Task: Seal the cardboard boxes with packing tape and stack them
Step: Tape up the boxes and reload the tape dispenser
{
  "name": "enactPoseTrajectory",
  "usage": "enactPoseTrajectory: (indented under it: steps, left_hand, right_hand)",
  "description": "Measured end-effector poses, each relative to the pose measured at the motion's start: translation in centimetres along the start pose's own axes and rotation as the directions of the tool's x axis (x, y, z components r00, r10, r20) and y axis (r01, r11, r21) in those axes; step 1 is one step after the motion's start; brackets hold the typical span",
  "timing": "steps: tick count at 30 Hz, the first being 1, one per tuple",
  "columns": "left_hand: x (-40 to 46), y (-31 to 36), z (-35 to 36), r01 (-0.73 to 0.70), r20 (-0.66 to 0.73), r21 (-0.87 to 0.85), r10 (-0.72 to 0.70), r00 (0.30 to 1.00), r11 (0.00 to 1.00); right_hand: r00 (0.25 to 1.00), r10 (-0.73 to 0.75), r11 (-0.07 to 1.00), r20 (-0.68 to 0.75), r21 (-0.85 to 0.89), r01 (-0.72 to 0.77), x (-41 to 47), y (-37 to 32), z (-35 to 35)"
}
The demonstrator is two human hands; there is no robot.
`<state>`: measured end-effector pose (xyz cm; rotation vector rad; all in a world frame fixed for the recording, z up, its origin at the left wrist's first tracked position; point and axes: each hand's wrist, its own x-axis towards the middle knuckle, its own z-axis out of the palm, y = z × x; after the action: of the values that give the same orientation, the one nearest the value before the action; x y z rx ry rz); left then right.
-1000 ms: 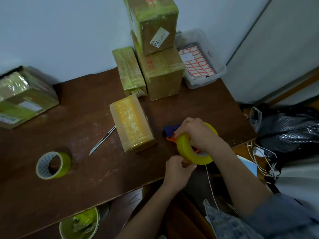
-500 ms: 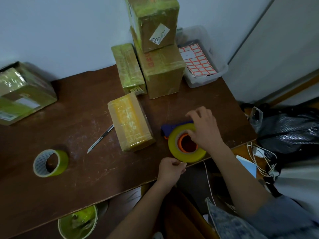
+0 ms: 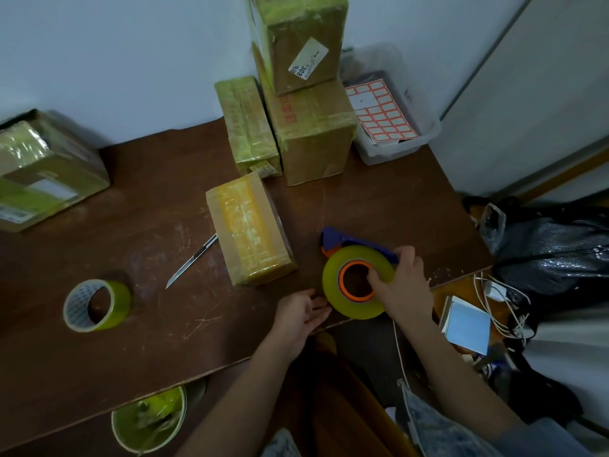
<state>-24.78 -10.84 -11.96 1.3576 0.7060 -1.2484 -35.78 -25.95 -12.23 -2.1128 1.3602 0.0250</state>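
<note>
Tape work comes first: the right hand [image 3: 403,285] grips the roll [image 3: 354,280] in its dispenser [image 3: 339,240] near the table [image 3: 148,351] edge, while the left hand [image 3: 301,313] lies relaxed, fingers beside the roll. Likely best: find the free end, then carry it to the box [image 3: 248,229] just left, pressing flat along the seam.

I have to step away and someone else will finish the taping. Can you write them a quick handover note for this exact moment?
Right hand grips the tape dispenser lying on the table.
Left hand is open beside it, holding nothing.
Small taped box lies mid-table; two boxes are stacked at the wall, a slim box beside them.
Left: stack the small box.
</note>
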Motion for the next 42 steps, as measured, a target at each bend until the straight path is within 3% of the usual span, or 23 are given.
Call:
enactPoseTrajectory:
  steps: [2,7,13,17,22,26,28,31,33,37,42]
  left_hand:
    - [-0.1,0.1,-0.2,0.05,-0.007,0.003,-0.05,0.999,0.999]
    - [0.4,-0.4,0.0,0.198,-0.039,0.103,-0.195,0.98,0.975]
    - [0.5,0.1,1.2,0.226,-0.082,0.111,-0.217,0.973,0.968]
    - [1.3,0.6,1.2,0.013,-0.216,0.07,0.002,0.976,0.997]
    - [1.0,0.3,1.4,-0.113,-0.232,0.189,0.156,0.96,0.976]
    - [0.4,0.0,2.1,-0.188,-0.206,0.261,0.245,0.947,0.947]
    - [-0.3,0.3,2.5,-0.249,-0.175,0.297,0.309,0.935,0.922]
    - [-1.2,1.3,3.0,-0.37,-0.121,0.361,0.436,0.892,0.856]
    - [-1.7,2.1,3.3,-0.446,-0.073,0.384,0.508,0.858,0.808]
    - [-3.2,3.3,4.4,-0.598,0.08,0.402,0.623,0.778,0.694]
    - [-4.1,3.7,5.4,-0.643,0.165,0.444,0.648,0.744,0.625]
  right_hand:
    - [0.999,-0.04,0.988,-0.019,-0.148,0.037,0.4,-0.6,-0.1]
    - [0.951,-0.216,0.966,0.22,-0.093,0.241,2.2,-1.3,-0.1]
    - [0.984,-0.142,0.975,0.11,-0.157,0.158,2.0,-1.7,0.0]
    - [0.983,-0.038,0.981,0.18,-0.182,0.072,2.0,-1.6,-0.3]
    - [0.955,-0.069,0.997,0.29,-0.025,0.079,1.9,-0.6,-0.5]
    - [0.941,-0.074,0.979,0.331,0.202,0.006,1.7,-0.5,-1.6]
    - [0.923,-0.095,0.93,0.372,0.363,-0.051,2.1,0.0,-2.2]
    - [0.885,-0.107,0.759,0.453,0.612,-0.222,2.5,0.3,-3.2]
    - [0.851,-0.194,0.745,0.487,0.638,-0.195,2.3,0.2,-3.9]
    - [0.753,-0.331,0.825,0.569,0.561,-0.062,1.7,-1.1,-5.7]
    - [0.654,-0.327,0.84,0.682,0.526,-0.129,1.4,-2.1,-7.2]
